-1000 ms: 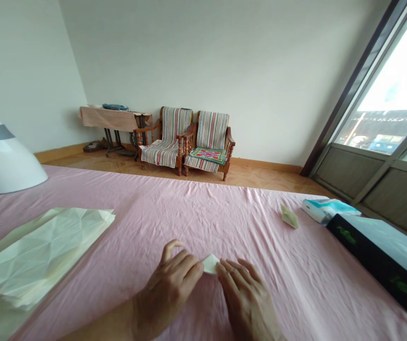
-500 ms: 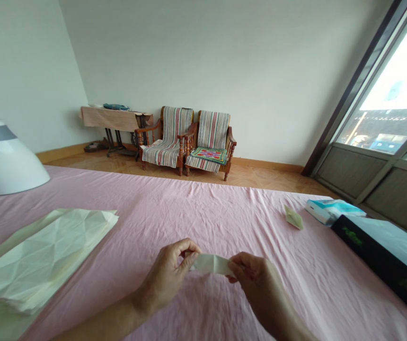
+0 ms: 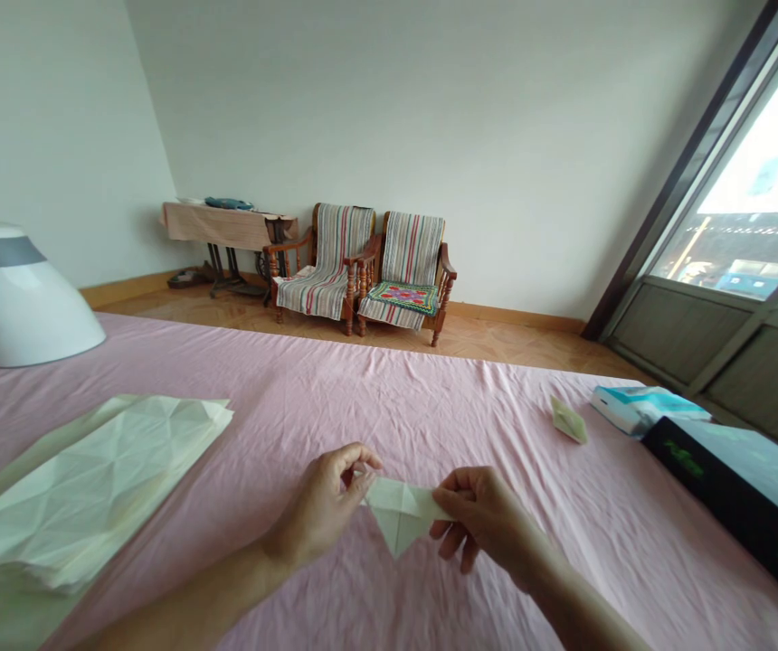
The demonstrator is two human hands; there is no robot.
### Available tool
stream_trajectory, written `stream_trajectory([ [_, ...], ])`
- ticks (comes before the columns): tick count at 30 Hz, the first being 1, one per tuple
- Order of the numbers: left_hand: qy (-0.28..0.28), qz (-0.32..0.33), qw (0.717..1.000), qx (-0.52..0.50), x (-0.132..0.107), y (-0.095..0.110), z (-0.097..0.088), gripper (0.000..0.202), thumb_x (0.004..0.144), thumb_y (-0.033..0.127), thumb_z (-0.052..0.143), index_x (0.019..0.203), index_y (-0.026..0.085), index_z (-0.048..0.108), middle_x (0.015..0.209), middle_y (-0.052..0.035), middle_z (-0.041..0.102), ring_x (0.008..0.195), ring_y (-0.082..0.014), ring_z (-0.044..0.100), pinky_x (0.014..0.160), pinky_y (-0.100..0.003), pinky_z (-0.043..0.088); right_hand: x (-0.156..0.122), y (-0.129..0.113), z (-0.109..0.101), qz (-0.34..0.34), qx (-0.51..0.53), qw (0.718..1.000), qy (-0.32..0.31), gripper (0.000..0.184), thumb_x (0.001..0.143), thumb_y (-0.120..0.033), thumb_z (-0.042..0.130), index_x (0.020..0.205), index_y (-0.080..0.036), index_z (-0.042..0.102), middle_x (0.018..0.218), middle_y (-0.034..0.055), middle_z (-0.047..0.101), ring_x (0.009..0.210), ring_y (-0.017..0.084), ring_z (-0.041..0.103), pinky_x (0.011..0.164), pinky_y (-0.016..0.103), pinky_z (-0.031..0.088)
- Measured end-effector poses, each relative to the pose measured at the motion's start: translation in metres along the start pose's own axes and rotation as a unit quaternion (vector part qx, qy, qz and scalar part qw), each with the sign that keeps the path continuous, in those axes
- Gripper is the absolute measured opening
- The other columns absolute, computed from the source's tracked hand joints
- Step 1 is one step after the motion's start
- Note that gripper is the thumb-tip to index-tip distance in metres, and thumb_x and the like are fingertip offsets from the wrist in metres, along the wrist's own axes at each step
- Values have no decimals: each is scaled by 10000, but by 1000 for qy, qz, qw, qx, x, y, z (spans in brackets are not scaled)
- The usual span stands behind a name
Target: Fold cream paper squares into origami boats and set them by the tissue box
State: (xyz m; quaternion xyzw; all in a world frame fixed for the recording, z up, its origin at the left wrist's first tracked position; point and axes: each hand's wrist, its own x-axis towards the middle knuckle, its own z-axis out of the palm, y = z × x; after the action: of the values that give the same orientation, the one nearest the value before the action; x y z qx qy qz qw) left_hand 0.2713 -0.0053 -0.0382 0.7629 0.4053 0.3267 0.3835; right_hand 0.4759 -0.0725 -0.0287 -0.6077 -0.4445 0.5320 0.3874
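Note:
A small folded piece of pale paper (image 3: 399, 513) hangs point-down between my two hands, a little above the pink cloth (image 3: 430, 416). My left hand (image 3: 325, 503) pinches its left corner with thumb and fingertips. My right hand (image 3: 480, 514) pinches its right corner in the same way. Both hands are closed on the paper, lifted off the cloth, near the front middle of the view.
A stack of creased pale sheets (image 3: 83, 488) lies at the left. A white rounded appliance (image 3: 15, 294) stands far left. A small folded paper shape (image 3: 569, 420), a teal-white box (image 3: 647, 407) and a black box (image 3: 748, 488) lie at the right. Two striped armchairs (image 3: 368, 271) stand by the far wall.
My hands rose off the cloth with the paper, moved apart, and the folded piece opened into a downward-pointing shape. The camera view shifted slightly.

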Motion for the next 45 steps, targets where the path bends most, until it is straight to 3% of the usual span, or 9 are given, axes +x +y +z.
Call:
stream_trajectory([
  [7, -29, 31, 996, 79, 1, -6, 3, 179, 847, 203, 534, 859, 181, 711, 811, -20, 716, 748, -173, 645, 692, -239, 431, 12, 26, -1, 12, 2, 999, 33, 210, 758, -370, 569, 682, -195, 479, 543, 6, 651, 376, 111, 574, 308, 173, 382],
  [21, -34, 41, 994, 96, 0, -10, 4, 143, 836, 148, 557, 850, 189, 694, 811, -5, 690, 740, -163, 611, 686, -246, 417, 9, 26, -10, 9, -28, 999, 34, 256, 769, -424, 559, 667, -201, 489, 535, 14, 633, 361, 116, 554, 317, 204, 411],
  [26, -36, 117, 978, 169, -6, 2, 5, 259, 791, 45, 610, 961, 225, 687, 940, -17, 640, 927, -199, 563, 836, -306, 392, 4, 25, -17, -36, -44, 998, 27, 258, 744, -417, 541, 846, -181, 530, 528, -25, 593, 384, 139, 555, 334, 227, 406],
  [28, -60, 172, 963, 197, -8, 9, 6, 339, 807, -10, 569, 996, 247, 685, 986, -18, 622, 972, -200, 538, 864, -323, 373, 1, 24, -20, -53, -49, 997, 20, 273, 728, -373, 536, 919, -178, 531, 553, -42, 579, 399, 138, 557, 348, 226, 393],
  [32, -133, 251, 929, 236, -11, 15, 9, 299, 905, 18, 504, 1035, 237, 663, 988, -19, 627, 945, -190, 536, 867, -342, 359, -4, 24, -23, -88, -73, 993, 14, 285, 681, -232, 503, 956, -182, 557, 763, -8, 615, 496, 112, 564, 418, 225, 377],
  [37, -161, 264, 905, 294, -15, 13, 10, 237, 932, 80, 517, 1103, 214, 612, 1053, -41, 598, 974, -216, 515, 878, -364, 364, -4, 28, -21, -207, -225, 949, 73, 298, 679, -81, 466, 916, -197, 607, 684, -32, 560, 606, 118, 500, 555, 244, 364],
  [45, -174, 270, 887, 333, -24, 12, 7, 293, 947, 115, 495, 1219, 219, 531, 1132, -62, 558, 1057, -251, 483, 936, -414, 343, 2, 46, -17, -278, -280, 911, 116, 243, 808, -91, 471, 963, -223, 604, 797, 2, 529, 683, 136, 507, 599, 246, 380],
])
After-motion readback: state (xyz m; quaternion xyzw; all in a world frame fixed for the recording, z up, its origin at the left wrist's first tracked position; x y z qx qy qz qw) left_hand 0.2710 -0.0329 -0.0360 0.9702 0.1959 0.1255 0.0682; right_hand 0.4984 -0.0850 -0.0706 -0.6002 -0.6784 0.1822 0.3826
